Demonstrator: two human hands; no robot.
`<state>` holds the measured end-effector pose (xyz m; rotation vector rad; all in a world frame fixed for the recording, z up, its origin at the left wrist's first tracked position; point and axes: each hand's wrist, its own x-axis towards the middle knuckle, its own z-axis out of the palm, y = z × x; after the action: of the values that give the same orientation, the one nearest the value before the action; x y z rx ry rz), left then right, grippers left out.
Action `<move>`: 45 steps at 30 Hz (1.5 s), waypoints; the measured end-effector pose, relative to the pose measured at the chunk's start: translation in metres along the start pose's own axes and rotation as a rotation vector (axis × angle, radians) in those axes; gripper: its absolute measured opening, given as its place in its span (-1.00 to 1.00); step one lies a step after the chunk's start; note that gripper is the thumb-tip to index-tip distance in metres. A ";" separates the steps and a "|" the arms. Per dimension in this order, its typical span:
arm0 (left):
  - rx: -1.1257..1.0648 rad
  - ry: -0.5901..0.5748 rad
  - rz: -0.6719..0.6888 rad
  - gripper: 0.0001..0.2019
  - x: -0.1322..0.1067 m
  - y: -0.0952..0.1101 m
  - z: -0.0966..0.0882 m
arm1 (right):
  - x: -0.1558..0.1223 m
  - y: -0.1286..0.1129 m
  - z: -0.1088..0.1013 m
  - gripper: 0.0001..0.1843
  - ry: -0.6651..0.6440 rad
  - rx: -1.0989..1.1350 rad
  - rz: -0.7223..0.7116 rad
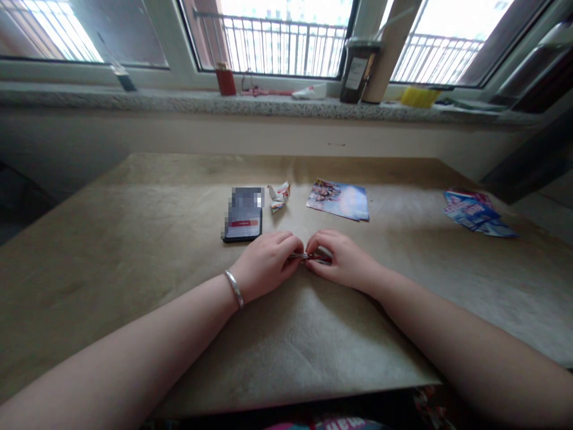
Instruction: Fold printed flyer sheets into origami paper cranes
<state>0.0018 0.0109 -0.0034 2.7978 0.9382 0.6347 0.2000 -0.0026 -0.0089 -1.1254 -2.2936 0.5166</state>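
Several items lie on our paper-covered desk (89, 286) below a stone sill (179, 98): leaflets (477, 214), a photo (338, 200), a phone (242, 215) and a paper scrap (279, 197). We keep the left hand (266, 266) and right hand (342, 260) closed, their fingertips (296, 246) pinching a folded strip (310, 257) tightly between them at the centre, with the phone just beside the left hand.

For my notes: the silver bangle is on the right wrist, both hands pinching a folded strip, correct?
No: the head view shows the silver bangle on the left wrist. The left hand and right hand do pinch the folded strip.
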 end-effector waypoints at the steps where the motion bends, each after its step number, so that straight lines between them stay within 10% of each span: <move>1: 0.011 -0.002 0.007 -0.96 0.000 0.000 0.000 | 0.000 0.000 0.000 -0.97 0.001 -0.031 -0.004; 15: -0.018 -0.136 0.173 -0.91 -0.001 0.001 -0.005 | -0.001 -0.001 -0.008 -0.93 -0.150 -0.062 -0.094; 45: 0.103 -0.111 0.254 -0.83 -0.002 -0.005 -0.007 | 0.000 0.003 0.000 -0.93 -0.054 -0.096 0.085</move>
<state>-0.0053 0.0136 0.0015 3.0365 0.6181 0.4653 0.2014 -0.0007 -0.0105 -1.2749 -2.3464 0.4785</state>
